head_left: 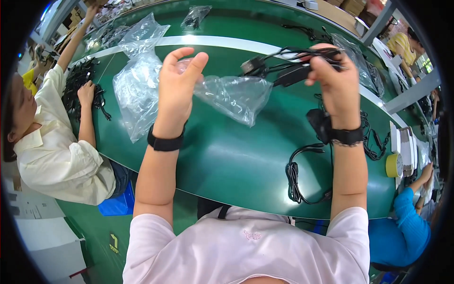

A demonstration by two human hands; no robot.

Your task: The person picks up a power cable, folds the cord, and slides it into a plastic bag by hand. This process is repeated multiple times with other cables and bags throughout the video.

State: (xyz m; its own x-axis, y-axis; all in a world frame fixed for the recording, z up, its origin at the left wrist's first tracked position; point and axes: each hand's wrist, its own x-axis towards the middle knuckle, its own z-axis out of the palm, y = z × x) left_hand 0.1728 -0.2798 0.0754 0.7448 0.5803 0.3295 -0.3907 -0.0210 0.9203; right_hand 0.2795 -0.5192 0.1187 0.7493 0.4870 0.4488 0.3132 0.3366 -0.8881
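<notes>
Both hands are raised above the green table (227, 161). By the left hand (177, 90) the mouth of a small clear plastic bag (234, 97) is pinched between thumb and fingertips, with the bag hanging out to that hand's right, toward the other hand, and clear of the table surface. A black wristband (164, 143) is worn on the left wrist.

The right hand (336, 85) is closed around a bundle of black cable with a black adapter (291, 73); the adapter and a small connector block jut out to the left of the fist, just above the free end of the bag. Whether the adapter touches the bag cannot be told. A black strap is worn on the right wrist as well.

Below the right wrist a coiled black cable (298, 177) is laid on the table, and further black cables are seen just behind that wrist. Further right of the right hand, a roll of yellow tape (392, 165) is set near the table edge. To the left of the left hand, larger clear plastic bags (137, 90) are spread on the table. Beyond them, a pile of black cables (80, 80) is handled by a co-worker in a cream shirt (52, 151). Another person in a blue sleeve (406, 222) is seated at the far right.
</notes>
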